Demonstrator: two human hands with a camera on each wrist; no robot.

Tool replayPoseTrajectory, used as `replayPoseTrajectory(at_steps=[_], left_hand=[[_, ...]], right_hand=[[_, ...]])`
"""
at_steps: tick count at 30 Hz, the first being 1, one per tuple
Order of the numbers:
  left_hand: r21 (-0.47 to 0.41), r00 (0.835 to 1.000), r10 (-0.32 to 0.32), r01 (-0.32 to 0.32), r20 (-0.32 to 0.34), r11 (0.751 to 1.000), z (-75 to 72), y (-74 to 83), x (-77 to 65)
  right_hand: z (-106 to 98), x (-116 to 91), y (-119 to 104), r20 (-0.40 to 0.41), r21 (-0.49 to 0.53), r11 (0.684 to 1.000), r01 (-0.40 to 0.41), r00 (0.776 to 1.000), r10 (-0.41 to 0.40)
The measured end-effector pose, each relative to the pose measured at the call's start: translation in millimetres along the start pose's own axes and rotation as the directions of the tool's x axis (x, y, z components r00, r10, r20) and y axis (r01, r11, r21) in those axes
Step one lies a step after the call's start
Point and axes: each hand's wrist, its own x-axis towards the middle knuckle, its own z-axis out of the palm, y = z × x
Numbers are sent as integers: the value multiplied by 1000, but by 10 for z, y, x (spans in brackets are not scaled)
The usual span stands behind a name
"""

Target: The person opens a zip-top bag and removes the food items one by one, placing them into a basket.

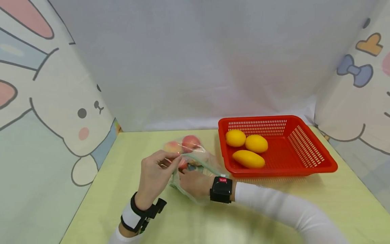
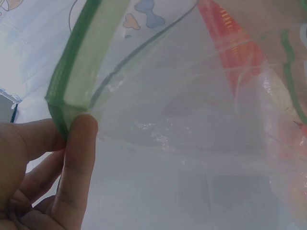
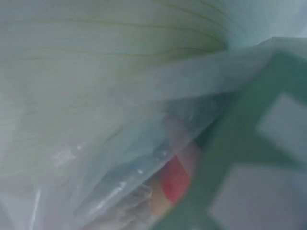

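A clear plastic zip bag (image 2: 192, 124) with a green rim lies in front of the basket. Inside it, a red round fruit (image 1: 191, 142) and a yellow-pink peach (image 1: 172, 147) sit toward the back, with more reddish pieces in front. My left hand (image 1: 156, 173) pinches the corner of the green rim (image 2: 64, 81) between thumb and finger, lifting that side. Through the mouth of the bag reaches my right hand (image 1: 195, 183), its fingers hidden among the contents; I cannot tell whether it holds anything. Blurred film and a red-and-tan piece (image 3: 172, 179) fill the right wrist view.
Right of the bag stands a red plastic basket (image 1: 317, 168). Two yellow lemons (image 1: 256, 143) and a yellow mango (image 1: 248, 159) lie in its left part. The pale yellow table (image 1: 100, 203) is bounded by a grey-white backdrop (image 1: 195, 67) and side panels with cartoon rabbits.
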Motion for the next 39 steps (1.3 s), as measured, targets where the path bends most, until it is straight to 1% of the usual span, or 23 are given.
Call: replayPoseTrajectory(at_steps=[4,6,9,11,13,15,17,19,21,23,25,28,30,31,33,35,39], left_hand=[[10,1000,17,-17,-7,1000,3,-11,-1],[11,1000,21,-21,-8,1000,2,-12,0],[9,1000,19,-19,-11,1000,-5,-9,3],[7,1000,18,-17,-13,1000,-11,-5,7],[6,1000,19,-19,-17,1000,-15,-4,8],[5,1000,19,-19,-17,1000,-20,-8,10],[5,999,25,-25,-20,1000,-21,-17,11],[9,999,40,-40,-30,999,-21,-28,12],[11,998,52,-52,-40,999,-22,-39,13],[13,997,66,-65,-51,998,-21,-46,16],[11,995,78,-78,-56,997,-22,-50,18],[5,994,91,-91,-58,996,-22,-58,24],[1,993,100,-100,-61,995,-25,-62,26],[1,993,101,-102,-64,995,-26,-64,29],[1,992,102,-102,-71,995,-30,-64,30],[1,992,98,-99,-76,995,-35,-59,29],[-4,993,89,-90,-75,996,-37,-54,29]], right_hand=[[29,-15,34,20,136,991,-18,1000,15],[30,-25,60,15,162,987,5,1000,-8],[8,-47,94,-3,159,986,50,999,-51],[-42,-77,115,-22,111,990,85,996,-84],[-114,-130,132,-68,72,991,115,992,-110],[-218,-208,146,-129,11,990,144,982,-141],[-343,-316,161,-192,-56,985,166,966,-173],[-472,-442,179,-259,-121,976,181,943,-207],[-579,-573,208,-308,-157,970,187,924,-228],[-659,-706,251,-355,-215,963,165,905,-234],[-730,-838,299,-399,-216,964,156,887,-233],[-854,-1052,384,-425,-169,974,150,881,-209],[-932,-1195,452,-434,-51,984,170,884,-175],[-970,-1262,493,-432,4,986,166,890,-148],[-1034,-1393,590,-412,111,985,129,908,-73],[-1067,-1499,710,-406,190,978,82,914,2],[-1068,-1678,1030,-387,239,970,-39,912,132]])
